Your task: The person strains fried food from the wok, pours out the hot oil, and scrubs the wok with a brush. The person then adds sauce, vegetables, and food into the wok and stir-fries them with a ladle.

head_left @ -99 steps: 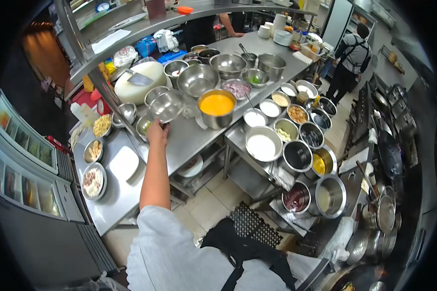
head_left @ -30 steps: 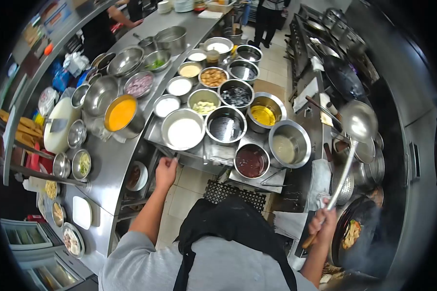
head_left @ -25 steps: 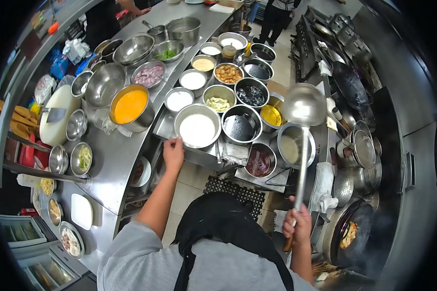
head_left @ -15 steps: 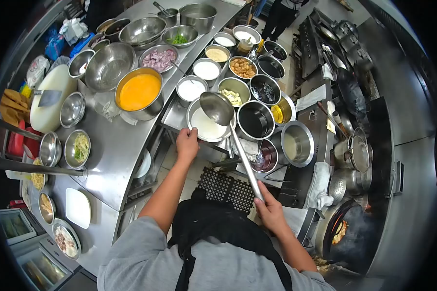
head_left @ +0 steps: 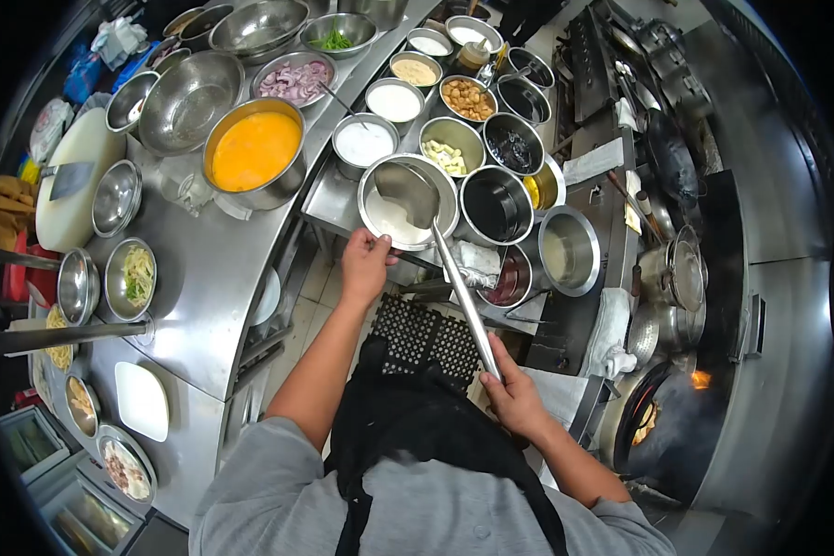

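Note:
My right hand (head_left: 517, 394) is wrapped round the long metal handle of a ladle (head_left: 459, 278). The ladle's bowl is down inside a round metal pot (head_left: 443, 178) of white liquid (head_left: 394, 221), its lower part sunk into the liquid. At the pot's near left rim, my left hand (head_left: 366, 267) has its fingers curled against the edge, gripping it. To the right of this pot stands a pot of dark liquid (head_left: 496, 206). Behind are a pot of pale yellow cut pieces (head_left: 445, 153) and a container of white powder (head_left: 365, 144).
A pot of orange liquid (head_left: 255, 153) and a bowl of sliced onion (head_left: 295, 82) stand on the steel counter (head_left: 213, 306) at left. A white plate (head_left: 142, 400) lies nearer. On the right, a steaming wok (head_left: 653, 422) sits over a flame. A perforated mat (head_left: 426, 343) covers the floor.
The ladle's bowl has gone lower into the pot and tilted. My left hand stays at the rim, with its fingers more curled. The whole view has shifted slightly.

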Demonstrator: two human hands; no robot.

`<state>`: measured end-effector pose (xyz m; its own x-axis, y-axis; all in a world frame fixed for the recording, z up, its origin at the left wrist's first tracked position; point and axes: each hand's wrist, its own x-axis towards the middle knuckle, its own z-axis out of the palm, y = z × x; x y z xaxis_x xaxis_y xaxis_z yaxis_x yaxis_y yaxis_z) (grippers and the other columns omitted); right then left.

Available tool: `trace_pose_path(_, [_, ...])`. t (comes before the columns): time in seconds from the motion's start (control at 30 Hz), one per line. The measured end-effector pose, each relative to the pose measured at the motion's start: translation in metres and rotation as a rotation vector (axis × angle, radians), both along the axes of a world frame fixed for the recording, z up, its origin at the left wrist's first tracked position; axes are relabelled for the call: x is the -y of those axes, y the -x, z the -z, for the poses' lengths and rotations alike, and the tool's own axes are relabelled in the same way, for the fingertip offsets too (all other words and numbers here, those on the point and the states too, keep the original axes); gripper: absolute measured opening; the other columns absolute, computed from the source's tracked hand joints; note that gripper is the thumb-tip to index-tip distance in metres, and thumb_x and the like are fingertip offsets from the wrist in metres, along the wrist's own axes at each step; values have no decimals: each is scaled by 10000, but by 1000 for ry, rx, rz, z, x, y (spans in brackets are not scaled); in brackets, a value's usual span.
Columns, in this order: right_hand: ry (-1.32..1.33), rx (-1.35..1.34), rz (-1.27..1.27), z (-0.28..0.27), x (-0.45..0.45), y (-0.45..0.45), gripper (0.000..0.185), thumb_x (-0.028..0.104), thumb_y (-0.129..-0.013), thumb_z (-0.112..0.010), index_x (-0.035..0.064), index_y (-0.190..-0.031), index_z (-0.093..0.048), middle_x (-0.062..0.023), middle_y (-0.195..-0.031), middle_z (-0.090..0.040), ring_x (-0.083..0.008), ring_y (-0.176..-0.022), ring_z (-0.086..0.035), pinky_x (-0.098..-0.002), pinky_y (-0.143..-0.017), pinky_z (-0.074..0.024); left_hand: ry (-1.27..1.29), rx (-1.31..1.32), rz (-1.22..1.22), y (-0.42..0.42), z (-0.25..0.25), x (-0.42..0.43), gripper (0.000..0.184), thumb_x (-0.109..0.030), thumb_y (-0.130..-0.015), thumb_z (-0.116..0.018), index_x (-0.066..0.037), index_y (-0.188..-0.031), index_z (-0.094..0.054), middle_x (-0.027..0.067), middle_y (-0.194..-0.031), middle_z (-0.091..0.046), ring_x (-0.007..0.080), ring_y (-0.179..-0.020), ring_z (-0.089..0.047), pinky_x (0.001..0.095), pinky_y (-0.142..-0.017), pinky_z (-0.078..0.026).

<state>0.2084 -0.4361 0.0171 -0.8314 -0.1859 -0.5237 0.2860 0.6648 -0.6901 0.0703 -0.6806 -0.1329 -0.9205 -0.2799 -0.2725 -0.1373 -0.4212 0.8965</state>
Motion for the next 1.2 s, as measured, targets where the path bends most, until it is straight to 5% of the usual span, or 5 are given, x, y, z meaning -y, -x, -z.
trace_pose_path(0.17, [82,102,18,0,-8,3,614,137,-930,-525,176,-1469,-233,-205,-1422,-388,-236,-1241,-471,-302,-985,-374,-6,-5,16,6,3,8,85,-70,-911,-541,-11,-877,-490,79,-823,-610,129,-693,-615,235,-592,-519])
trace_pose_path(0.37, [359,288,150,-11,-12,8,619,128,-945,-507,265,-1475,-219,10,-637,-420,-73,-482,-418,-224,-441,-397,44,-10,56,11,1,22,96,-91,-914,-545,-38,-857,-490,40,-791,-568,101,-663,-552,257,-612,-520])
trace_pose_path(0.83, [561,501,223,-17,-44,35,567,135,-966,-459,283,-1466,-235,0,-620,-404,-78,-407,-331,-247,-353,-308,172,21,10,5,1,34,267,-120,-869,-587,56,-1063,-530,128,-906,-627,196,-760,-632,310,-648,-523])
trace_pose_path(0.9, [675,628,281,-25,-52,38,553,162,-973,-454,287,-1465,-235,-1,-622,-397,-80,-407,-325,-250,-352,-307,1204,-151,-94,-1,10,38,407,-147,-816,-594,9,-1185,-522,177,-942,-624,304,-821,-638,396,-718,-518])
trace_pose_path(1.2, [883,651,273,-60,-99,18,541,198,-978,-455,317,-1457,-233,-11,-625,-415,-79,-406,-336,-248,-333,-317,1732,166,685,5,-124,-27,638,-109,-727,-574,-220,-1344,-454,170,-876,-667,341,-858,-648,430,-771,-504])
